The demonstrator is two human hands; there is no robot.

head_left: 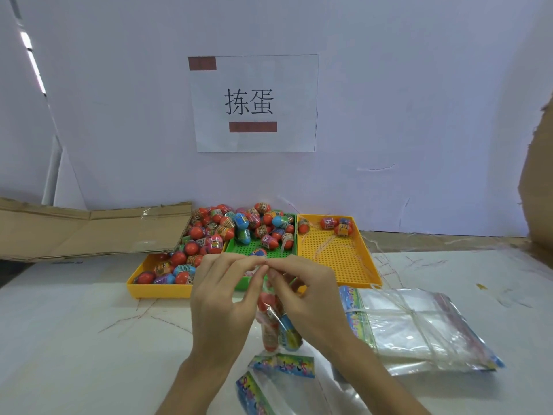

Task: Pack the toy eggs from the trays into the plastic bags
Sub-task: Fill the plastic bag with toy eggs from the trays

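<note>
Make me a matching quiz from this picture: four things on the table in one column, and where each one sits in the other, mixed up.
Things:
1. green tray
2. right yellow tray
3. bag stack
4. cardboard

Places:
A. far left, lying flat
B. between the two yellow trays
C. near right, tied in a bundle
D. far right of the three trays, holding few eggs

Pairs: 1-B, 2-D, 3-C, 4-A

I see three trays [335,256] side by side behind the filled bag [278,322]; the stack of bags [419,327] lies right of it.
</note>
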